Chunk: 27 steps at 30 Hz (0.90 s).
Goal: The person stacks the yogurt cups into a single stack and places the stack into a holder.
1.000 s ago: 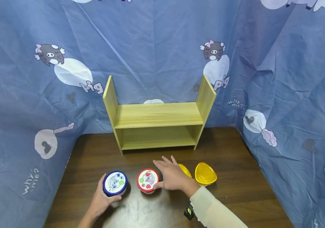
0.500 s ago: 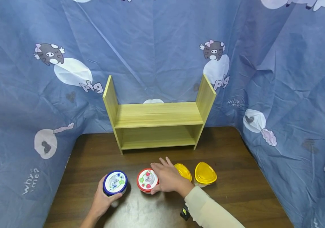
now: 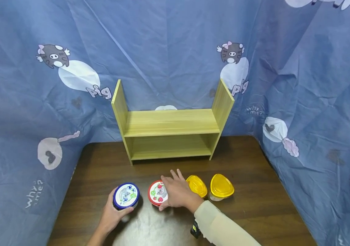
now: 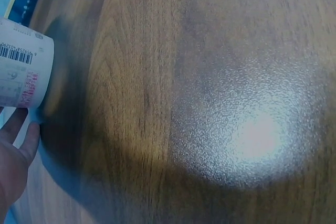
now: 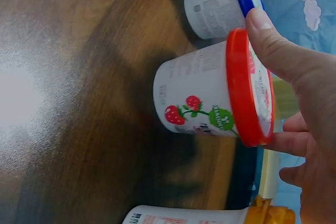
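Head view, and we've both hands busy on the counter! Our left hand curls its fingers round the blue-lidded tub; our right hand pinches the red-lidded tub at its lid rim, thumb against fingers. That red one stands upright between the blue and the inner yellow tub, with the outer yellow tub just beside. For a sound hold, we'd want even pressure, less on the lid alone, and knuckles wary of that yellow neighbour. Dark wood grain under us, glare in the left wrist view, the wooden shelf behind, blue pig-print cloth hanging beyond and either side.
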Each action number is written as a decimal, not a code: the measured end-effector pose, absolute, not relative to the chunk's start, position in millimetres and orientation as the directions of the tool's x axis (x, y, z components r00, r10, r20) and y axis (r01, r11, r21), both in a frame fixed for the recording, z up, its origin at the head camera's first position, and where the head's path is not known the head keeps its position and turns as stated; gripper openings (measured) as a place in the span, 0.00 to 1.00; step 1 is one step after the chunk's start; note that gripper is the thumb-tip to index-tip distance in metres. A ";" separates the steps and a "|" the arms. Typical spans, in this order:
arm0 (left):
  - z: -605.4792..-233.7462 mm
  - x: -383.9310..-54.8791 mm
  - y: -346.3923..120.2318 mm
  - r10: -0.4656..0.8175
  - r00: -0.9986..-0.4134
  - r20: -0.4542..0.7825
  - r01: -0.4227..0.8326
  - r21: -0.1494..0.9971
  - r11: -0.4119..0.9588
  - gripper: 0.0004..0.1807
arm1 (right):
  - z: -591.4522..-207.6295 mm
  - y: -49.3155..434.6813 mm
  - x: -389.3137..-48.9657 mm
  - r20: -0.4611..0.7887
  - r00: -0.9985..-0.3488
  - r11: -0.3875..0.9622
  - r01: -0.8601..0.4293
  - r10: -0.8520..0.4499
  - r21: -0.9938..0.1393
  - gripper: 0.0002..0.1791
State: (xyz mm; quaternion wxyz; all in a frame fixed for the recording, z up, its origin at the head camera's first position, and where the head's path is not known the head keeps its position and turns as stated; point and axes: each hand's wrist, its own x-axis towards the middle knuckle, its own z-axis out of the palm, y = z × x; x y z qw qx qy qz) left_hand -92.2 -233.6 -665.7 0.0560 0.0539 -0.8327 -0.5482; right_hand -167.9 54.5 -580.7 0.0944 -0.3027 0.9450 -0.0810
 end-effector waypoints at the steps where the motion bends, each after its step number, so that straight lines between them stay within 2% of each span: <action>1: -665.7 -92.4 -233.6 -0.150 -0.988 0.034 -0.027 0.920 0.391 0.60 | -580.8 54.1 -167.8 -0.128 -0.803 0.807 -0.553 -0.583 -0.206 0.68; 15: -668.9 -92.8 -233.9 -0.154 -0.987 0.037 -0.026 0.920 0.392 0.61 | -585.0 50.9 -168.9 -0.144 -0.813 0.823 -0.540 -0.564 -0.175 0.67; 27: -662.2 -92.2 -232.6 -0.149 -0.988 0.027 -0.032 0.924 0.380 0.61 | -587.0 49.0 -167.6 -0.115 -0.816 0.823 -0.554 -0.567 -0.127 0.60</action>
